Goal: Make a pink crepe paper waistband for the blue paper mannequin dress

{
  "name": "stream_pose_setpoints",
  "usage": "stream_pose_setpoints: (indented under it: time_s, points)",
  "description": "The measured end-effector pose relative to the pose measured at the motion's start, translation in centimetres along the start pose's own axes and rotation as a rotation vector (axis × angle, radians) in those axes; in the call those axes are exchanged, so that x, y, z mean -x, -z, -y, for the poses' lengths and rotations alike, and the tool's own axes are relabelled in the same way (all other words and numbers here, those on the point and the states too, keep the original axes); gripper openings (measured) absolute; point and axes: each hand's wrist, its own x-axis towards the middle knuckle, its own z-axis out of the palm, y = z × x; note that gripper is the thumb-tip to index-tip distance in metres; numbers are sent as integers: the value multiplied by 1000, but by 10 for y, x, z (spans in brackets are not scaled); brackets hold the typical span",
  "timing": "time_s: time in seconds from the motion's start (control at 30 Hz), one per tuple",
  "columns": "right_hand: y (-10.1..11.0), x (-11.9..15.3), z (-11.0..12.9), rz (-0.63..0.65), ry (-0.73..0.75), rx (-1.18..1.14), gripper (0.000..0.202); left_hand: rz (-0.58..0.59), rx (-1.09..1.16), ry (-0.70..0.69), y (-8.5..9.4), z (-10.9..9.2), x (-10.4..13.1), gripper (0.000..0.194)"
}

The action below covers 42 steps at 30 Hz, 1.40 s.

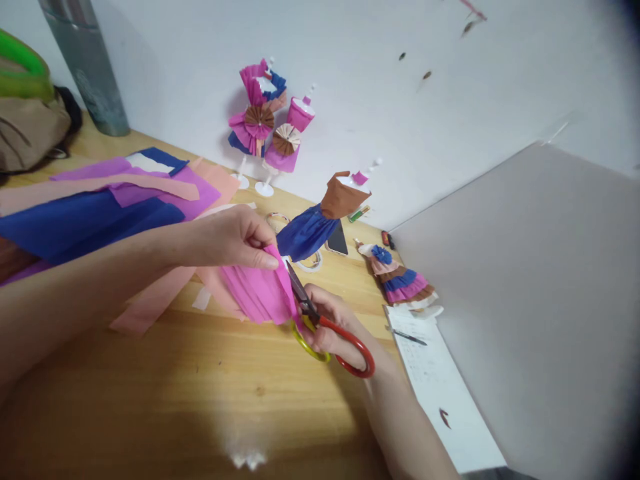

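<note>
From the head camera, the left hand point(227, 237) pinches the top edge of a pleated pink paper point(260, 290), holding it up just above the wooden desk point(200, 387). The right hand point(333, 327) has its grip closed through the red and yellow handles of the scissors point(320, 323), whose dark blades meet the paper's right edge. Behind them stands a small mannequin in a blue and brown paper dress point(320, 223). Loose paper sheets point(100, 207) lie to the left.
</note>
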Motion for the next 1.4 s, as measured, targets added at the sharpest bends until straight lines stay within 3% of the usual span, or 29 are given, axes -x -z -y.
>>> stream_pose_setpoints:
  time_s: [0.3, 0.57, 0.73, 1.03, 1.27, 1.4]
  points:
    - [-1, 1, 4, 33, -25, -31, 30, -2, -15, -8, -1, -2, 1, 31]
    - [-3, -2, 3, -13, 7, -28, 30, 6, -19, -75, -3, -1, 0, 35]
    - [-3, -2, 2, -25, 15, -33, 30, -23, -23, -29, -1, -7, 2, 34]
    - [-4, -1, 0, 9, 34, -102, 40, 1, -8, -45, -4, 0, 0, 37]
    - [-4, -1, -6, -54, -13, -59, 43, 26, -4, -48, -4, 3, 0, 37]
    - [-5, -1, -4, -72, 42, -18, 50, 28, 8, -45, -4, 3, 0, 35]
